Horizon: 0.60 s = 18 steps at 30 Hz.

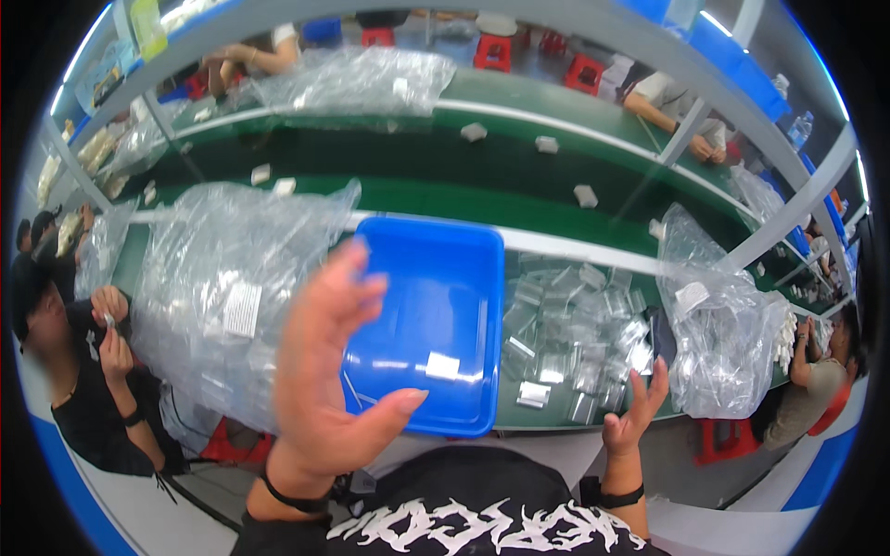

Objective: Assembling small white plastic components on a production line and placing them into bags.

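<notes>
My left hand (320, 385) is raised over the left side of a blue plastic tray (436, 269), thumb and fingers spread, holding nothing. Inside the tray lie a small white rectangular piece (442, 365) and a thin clear strip near the lower left. My right hand (632, 412) is held up with its fingers apart and nothing in them. It is nearest to the front right of a loose pile of clear plastic pieces (565, 320), small box-like shapes on the green table. A dark flat object (660, 335) rests at the pile's right edge.
Large clear plastic bags stand left (199, 287) and right (718, 347) of my place. Beyond the tray runs a green conveyor belt (399, 157) carrying small white pieces. Grey frame posts (788, 208) rise at the right. Co-workers sit left, right and across; red stools stand about.
</notes>
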{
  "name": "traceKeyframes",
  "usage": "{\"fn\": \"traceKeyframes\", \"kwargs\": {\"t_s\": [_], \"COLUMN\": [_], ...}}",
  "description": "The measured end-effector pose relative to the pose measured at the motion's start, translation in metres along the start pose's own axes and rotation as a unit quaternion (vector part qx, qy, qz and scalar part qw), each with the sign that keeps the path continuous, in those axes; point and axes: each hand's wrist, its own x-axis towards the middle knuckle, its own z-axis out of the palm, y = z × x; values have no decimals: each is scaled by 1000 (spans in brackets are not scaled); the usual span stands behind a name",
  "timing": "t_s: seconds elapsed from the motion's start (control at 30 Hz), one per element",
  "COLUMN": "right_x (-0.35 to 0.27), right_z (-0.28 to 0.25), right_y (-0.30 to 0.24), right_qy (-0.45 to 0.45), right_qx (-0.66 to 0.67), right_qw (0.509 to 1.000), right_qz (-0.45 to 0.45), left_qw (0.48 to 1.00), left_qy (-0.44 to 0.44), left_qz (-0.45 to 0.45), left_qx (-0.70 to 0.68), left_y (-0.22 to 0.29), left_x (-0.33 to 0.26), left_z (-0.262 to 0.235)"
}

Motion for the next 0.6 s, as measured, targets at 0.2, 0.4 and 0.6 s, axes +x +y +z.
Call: {"fn": "traceKeyframes", "kwargs": {"t_s": [0.2, 0.4, 0.6], "right_x": [7, 4, 9], "right_z": [8, 10, 12], "right_y": [-4, -5, -6], "right_qy": [-12, -9, 2], "right_qx": [27, 17, 11], "right_qw": [999, 1000, 1000], "right_qz": [-19, -1, -10], "left_qw": [974, 984, 991], "left_qy": [-48, -12, 3], "left_qz": [190, 144, 91], "left_qx": [-110, -107, -94], "left_y": [34, 36, 58], "left_x": [83, 53, 32], "left_z": [-56, -20, 9]}}
